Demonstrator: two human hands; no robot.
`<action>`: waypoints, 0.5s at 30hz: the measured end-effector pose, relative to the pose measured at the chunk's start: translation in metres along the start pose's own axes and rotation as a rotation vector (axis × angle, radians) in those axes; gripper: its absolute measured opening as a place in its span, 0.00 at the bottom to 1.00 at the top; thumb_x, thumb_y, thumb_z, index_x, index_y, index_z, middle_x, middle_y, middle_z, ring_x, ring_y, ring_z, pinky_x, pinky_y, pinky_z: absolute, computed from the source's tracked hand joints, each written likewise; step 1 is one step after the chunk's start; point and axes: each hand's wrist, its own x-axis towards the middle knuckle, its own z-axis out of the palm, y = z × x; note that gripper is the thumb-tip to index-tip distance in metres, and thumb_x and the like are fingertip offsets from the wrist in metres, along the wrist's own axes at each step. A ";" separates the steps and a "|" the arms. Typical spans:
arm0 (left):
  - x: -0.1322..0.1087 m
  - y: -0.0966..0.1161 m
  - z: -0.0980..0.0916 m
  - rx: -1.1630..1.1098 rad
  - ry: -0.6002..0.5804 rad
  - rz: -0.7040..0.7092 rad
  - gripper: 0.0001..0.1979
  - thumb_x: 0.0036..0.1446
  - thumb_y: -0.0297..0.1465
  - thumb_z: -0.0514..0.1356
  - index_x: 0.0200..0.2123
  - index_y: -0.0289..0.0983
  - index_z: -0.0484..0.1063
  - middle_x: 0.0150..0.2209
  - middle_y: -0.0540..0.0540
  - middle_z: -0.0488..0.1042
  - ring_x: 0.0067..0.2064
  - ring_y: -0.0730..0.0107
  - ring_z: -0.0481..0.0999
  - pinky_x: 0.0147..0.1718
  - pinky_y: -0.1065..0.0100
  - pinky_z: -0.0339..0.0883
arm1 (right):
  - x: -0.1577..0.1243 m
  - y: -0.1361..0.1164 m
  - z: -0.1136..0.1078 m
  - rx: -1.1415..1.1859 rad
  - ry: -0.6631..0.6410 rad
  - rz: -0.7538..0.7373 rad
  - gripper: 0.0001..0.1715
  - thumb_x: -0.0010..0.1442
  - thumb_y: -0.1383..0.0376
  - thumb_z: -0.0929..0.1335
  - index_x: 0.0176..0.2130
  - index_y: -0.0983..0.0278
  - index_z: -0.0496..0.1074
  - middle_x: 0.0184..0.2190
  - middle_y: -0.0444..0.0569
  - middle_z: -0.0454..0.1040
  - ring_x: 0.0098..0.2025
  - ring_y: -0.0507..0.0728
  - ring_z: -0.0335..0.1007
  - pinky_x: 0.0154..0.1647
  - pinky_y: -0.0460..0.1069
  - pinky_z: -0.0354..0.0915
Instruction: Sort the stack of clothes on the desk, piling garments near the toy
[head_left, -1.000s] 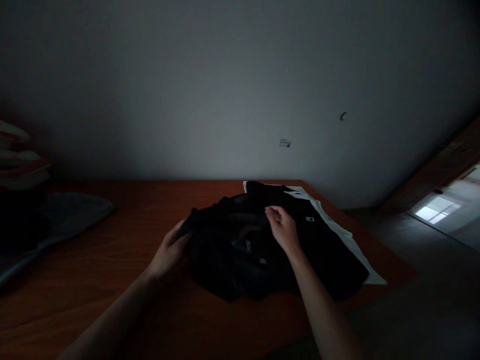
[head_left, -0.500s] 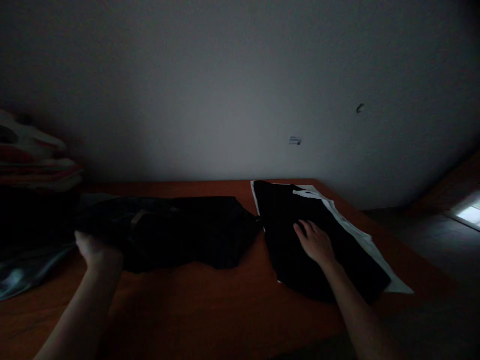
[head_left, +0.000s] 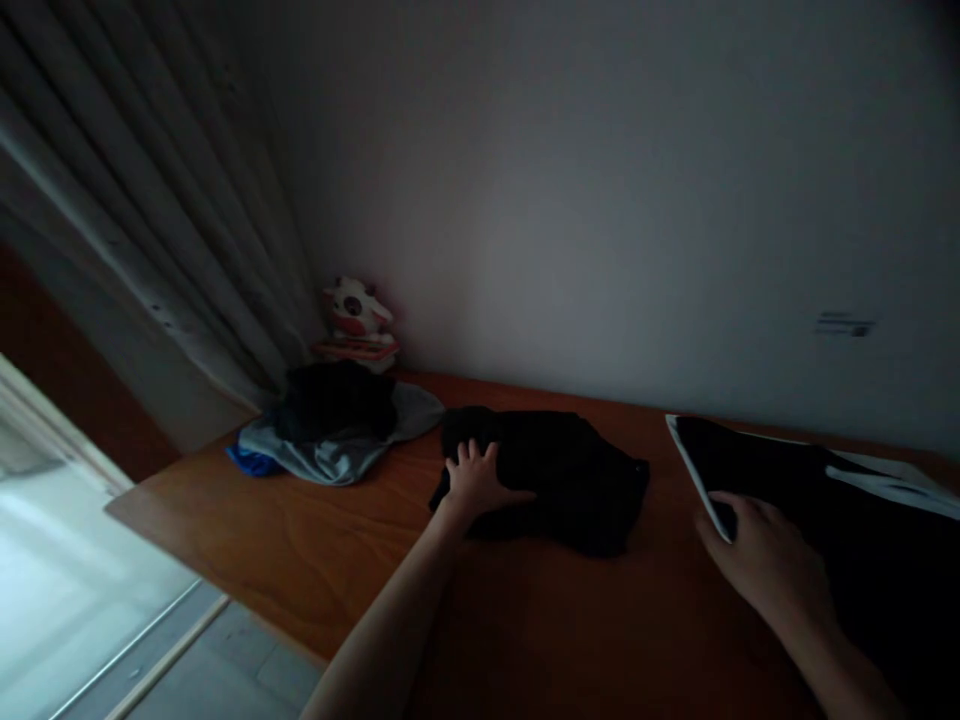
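Note:
My left hand [head_left: 474, 482] lies with its fingers spread on a crumpled black garment [head_left: 570, 480] in the middle of the table. At the right, a black garment [head_left: 862, 560] is laid out flat over a white garment [head_left: 694, 460], whose border shows along the left side. My right hand [head_left: 780, 570] is closed round that left border, fingers on top and thumb at the outer side. How many layers it grips cannot be made out in the dim light.
On the wooden table [head_left: 300, 560], a grey cloth [head_left: 337, 458] with dark cloth [head_left: 337, 400] on top lies left. A blue item [head_left: 253, 460] pokes out beneath. Behind stands a cow figure [head_left: 356, 310] by the curtain [head_left: 187, 200]. A wall [head_left: 562, 200] runs along the back.
The view has swung left. My left hand has shifted from the black garment's left end onto its top, fingers spread. My right hand has gone from lying on the flat garment to gripping its left border.

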 end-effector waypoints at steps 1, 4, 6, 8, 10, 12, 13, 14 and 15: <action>-0.001 0.001 -0.003 0.006 0.006 -0.009 0.51 0.41 0.59 0.66 0.64 0.38 0.62 0.64 0.22 0.60 0.66 0.23 0.57 0.56 0.30 0.55 | 0.002 -0.023 0.006 0.052 -0.009 -0.014 0.30 0.56 0.45 0.61 0.45 0.62 0.74 0.42 0.63 0.76 0.39 0.70 0.74 0.39 0.64 0.69; -0.001 -0.003 -0.007 0.003 0.063 -0.002 0.33 0.50 0.45 0.65 0.58 0.40 0.67 0.55 0.29 0.69 0.59 0.33 0.68 0.52 0.38 0.64 | -0.003 -0.079 0.022 0.287 0.043 -0.074 0.30 0.61 0.43 0.59 0.44 0.62 0.72 0.40 0.61 0.76 0.42 0.68 0.74 0.42 0.62 0.70; 0.000 -0.010 -0.005 -0.059 0.098 0.026 0.26 0.51 0.37 0.64 0.54 0.40 0.68 0.52 0.32 0.71 0.56 0.40 0.71 0.52 0.45 0.66 | -0.011 -0.100 0.026 0.452 0.122 -0.149 0.26 0.63 0.45 0.59 0.45 0.62 0.71 0.41 0.60 0.75 0.44 0.66 0.73 0.47 0.60 0.69; 0.004 -0.019 -0.001 -0.209 0.163 0.025 0.23 0.51 0.30 0.63 0.52 0.39 0.68 0.52 0.34 0.71 0.53 0.47 0.74 0.52 0.52 0.68 | -0.019 -0.107 0.026 0.551 0.152 -0.239 0.22 0.64 0.48 0.61 0.45 0.61 0.70 0.43 0.58 0.75 0.46 0.64 0.73 0.50 0.60 0.68; 0.010 -0.028 0.000 -0.439 0.271 -0.021 0.21 0.53 0.27 0.61 0.52 0.38 0.65 0.50 0.36 0.72 0.50 0.54 0.75 0.50 0.58 0.69 | -0.023 -0.105 0.025 0.596 0.132 -0.283 0.19 0.64 0.50 0.63 0.44 0.60 0.70 0.42 0.57 0.74 0.45 0.63 0.72 0.49 0.59 0.69; 0.017 -0.040 -0.009 -0.679 0.418 -0.081 0.20 0.57 0.29 0.58 0.53 0.37 0.62 0.47 0.40 0.74 0.49 0.60 0.76 0.49 0.62 0.71 | -0.024 -0.098 0.026 0.609 0.102 -0.247 0.19 0.63 0.50 0.63 0.44 0.60 0.69 0.41 0.57 0.74 0.42 0.63 0.72 0.46 0.60 0.69; 0.020 -0.048 -0.018 -0.773 0.497 -0.100 0.20 0.59 0.30 0.57 0.55 0.37 0.60 0.47 0.41 0.74 0.49 0.61 0.76 0.48 0.63 0.71 | -0.023 -0.095 0.028 0.606 0.089 -0.212 0.20 0.62 0.49 0.62 0.43 0.60 0.69 0.39 0.57 0.74 0.40 0.63 0.72 0.44 0.60 0.70; 0.023 -0.056 -0.031 -0.839 0.585 -0.113 0.21 0.61 0.33 0.56 0.57 0.36 0.58 0.48 0.41 0.74 0.49 0.63 0.76 0.49 0.64 0.71 | -0.022 -0.092 0.031 0.599 0.077 -0.179 0.20 0.62 0.48 0.62 0.43 0.60 0.69 0.38 0.56 0.74 0.39 0.63 0.72 0.43 0.60 0.70; 0.026 -0.066 -0.047 -0.873 0.675 -0.119 0.24 0.62 0.35 0.55 0.59 0.36 0.55 0.50 0.40 0.73 0.51 0.63 0.75 0.50 0.64 0.71 | -0.022 -0.089 0.034 0.592 0.063 -0.156 0.21 0.61 0.48 0.62 0.42 0.60 0.69 0.37 0.56 0.74 0.38 0.64 0.72 0.42 0.60 0.70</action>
